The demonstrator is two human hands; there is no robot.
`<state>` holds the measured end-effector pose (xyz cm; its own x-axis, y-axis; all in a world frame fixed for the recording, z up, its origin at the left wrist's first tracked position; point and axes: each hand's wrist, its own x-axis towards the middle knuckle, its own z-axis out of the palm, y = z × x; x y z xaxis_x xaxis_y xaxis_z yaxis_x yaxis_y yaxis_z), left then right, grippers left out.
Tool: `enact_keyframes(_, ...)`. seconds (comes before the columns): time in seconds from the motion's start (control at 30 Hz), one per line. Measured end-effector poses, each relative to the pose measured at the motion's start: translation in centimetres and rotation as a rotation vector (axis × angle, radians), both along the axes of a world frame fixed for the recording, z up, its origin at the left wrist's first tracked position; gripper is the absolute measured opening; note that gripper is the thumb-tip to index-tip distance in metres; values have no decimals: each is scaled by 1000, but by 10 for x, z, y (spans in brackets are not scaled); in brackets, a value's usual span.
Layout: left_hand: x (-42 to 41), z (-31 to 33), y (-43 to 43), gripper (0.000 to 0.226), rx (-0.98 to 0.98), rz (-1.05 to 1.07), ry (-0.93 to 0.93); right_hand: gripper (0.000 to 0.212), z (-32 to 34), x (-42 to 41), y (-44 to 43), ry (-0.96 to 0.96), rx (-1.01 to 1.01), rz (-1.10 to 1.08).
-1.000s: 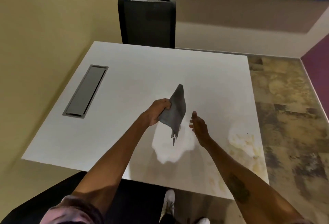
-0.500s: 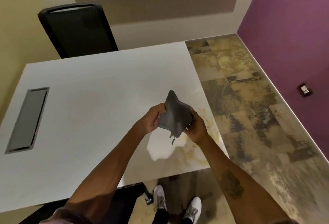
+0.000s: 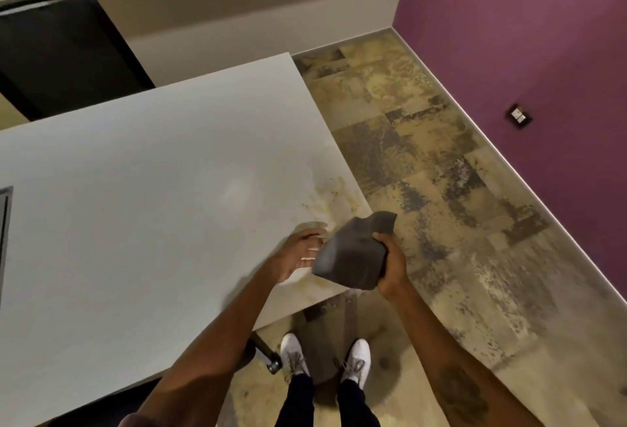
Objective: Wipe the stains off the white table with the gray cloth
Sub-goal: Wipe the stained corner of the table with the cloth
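The right hand [image 3: 390, 265] is gripping the gray cloth [image 3: 353, 255], fingers curled around its right edge, holding it bunched in the air over the near right corner of the white table [image 3: 142, 189]. The left hand [image 3: 298, 253] is hovering just beside the cloth's left edge with fingers loosely spread, holding nothing. Yellowish stains [image 3: 334, 197] are lying on the table near its right edge, just beyond the hands. A black chair [image 3: 64, 53] is standing at the table's far left.

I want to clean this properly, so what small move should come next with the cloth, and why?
Probably lower the folded gray cloth, gripped in the right hand, onto the yellowish stains near the white table's right edge; the cloth is off the surface, and the left hand looks open.
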<state>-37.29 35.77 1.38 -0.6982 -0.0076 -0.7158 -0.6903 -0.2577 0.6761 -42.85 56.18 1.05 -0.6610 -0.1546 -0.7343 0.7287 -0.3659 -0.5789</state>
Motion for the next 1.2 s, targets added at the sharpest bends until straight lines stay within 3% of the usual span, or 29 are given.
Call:
enact_keyframes(0.13,9,-11,-3,35,-194,-28,69,55,-18,11,40,182,266,-168)
enact_keyframes(0.23,19,-19,-12,26,-432,15,123,41,-25,13,54,328,594,-204)
enact_keyframes(0.3,27,-24,-23,24,-691,-48,155,28,-28,15,52,408,823,-118)
enact_keyframes(0.4,38,-29,-41,28,-921,-129,191,39,-36,11,40,413,1026,89)
enact_keyframes(0.47,43,-34,-53,31,-1003,-140,212,38,-40,8,27,390,1048,256)
enact_keyframes(0.53,48,-41,-63,32,-1081,-159,238,21,-47,5,12,374,979,354)
enact_keyframes(0.6,53,-49,-73,34,-1156,-175,257,4,-54,3,2,343,925,365)
enact_keyframes(0.7,59,-62,-85,48,-1279,-207,253,3,-66,2,-1,439,974,355)
enact_keyframes(0.83,55,-79,-88,84,-1382,-312,164,21,-83,-1,9,596,1025,386)
enact_keyframes(0.93,53,-94,-90,74,-1445,-454,112,31,-94,-1,10,692,1049,366)
enact_keyframes(1.03,46,-105,-95,65,-1526,-598,142,44,-99,-8,4,652,983,350)
enact_keyframes(1.2,32,-124,-110,76,-1471,-614,68,57,-115,-45,-19,621,953,396)
